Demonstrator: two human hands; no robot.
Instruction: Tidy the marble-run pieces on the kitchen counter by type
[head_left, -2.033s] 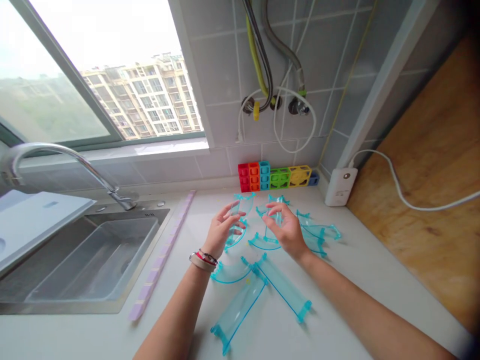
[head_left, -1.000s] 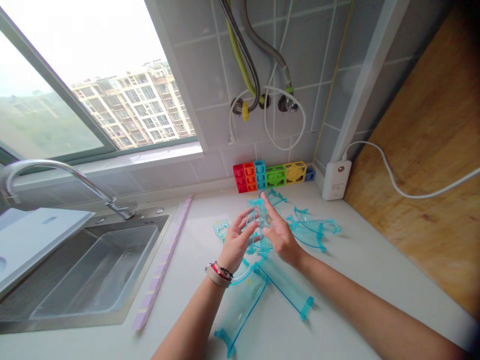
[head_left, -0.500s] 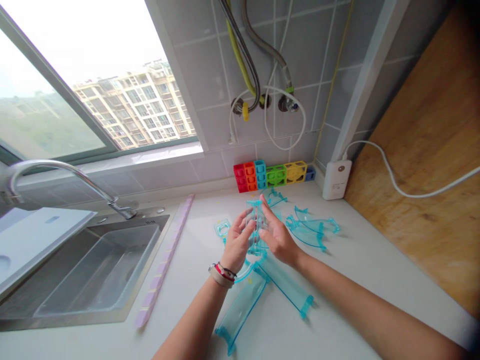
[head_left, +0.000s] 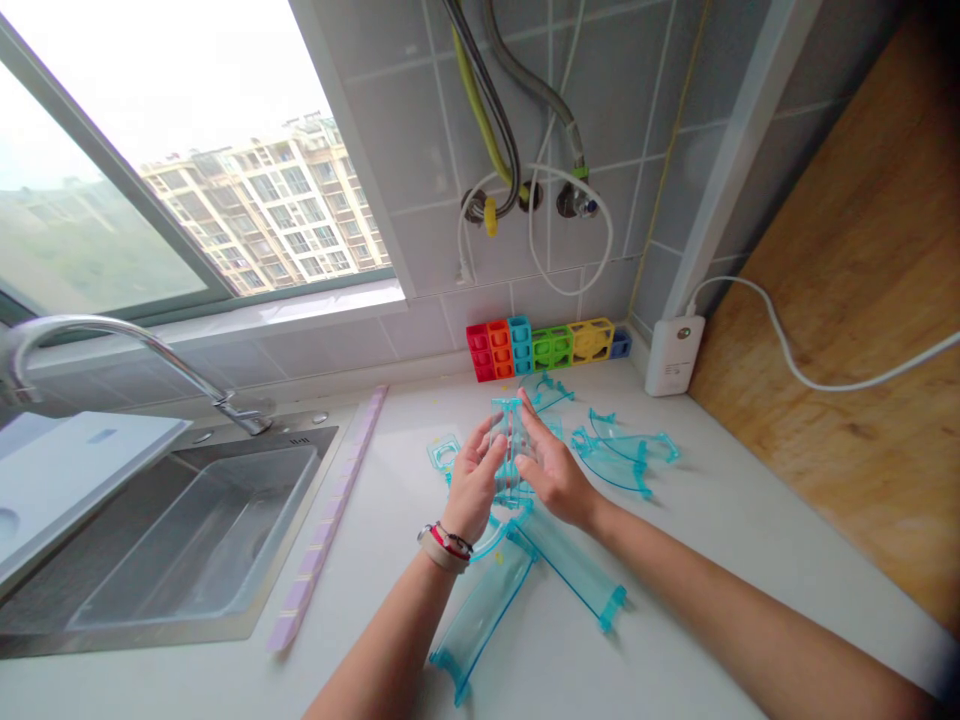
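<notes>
A translucent teal plastic toy piece [head_left: 508, 440], tall and box-like, stands between my two hands above the counter. My left hand [head_left: 472, 485] is closed on its left side, with the thumb across the near face. From the right, my right hand [head_left: 559, 475] presses its fingers and thumb along the other side. Just in front lie two straight teal trough pieces [head_left: 487, 610], meeting in a V. A square teal piece with a round hole [head_left: 444, 453] lies left of my hands. Several curved teal trough pieces [head_left: 615, 460] are spread to the right.
Along the back wall runs a row of coloured hollow blocks [head_left: 553, 345]. A white plug-in device [head_left: 673, 355] stands in the right corner by a wooden panel. To the left are a pale purple strip [head_left: 330, 530], a steel sink [head_left: 180, 630] with a clear tub [head_left: 202, 540], and a faucet [head_left: 165, 350].
Both hands keep their grip on the teal toy piece in nearly the same place. The view has shifted very slightly; nothing else has visibly moved.
</notes>
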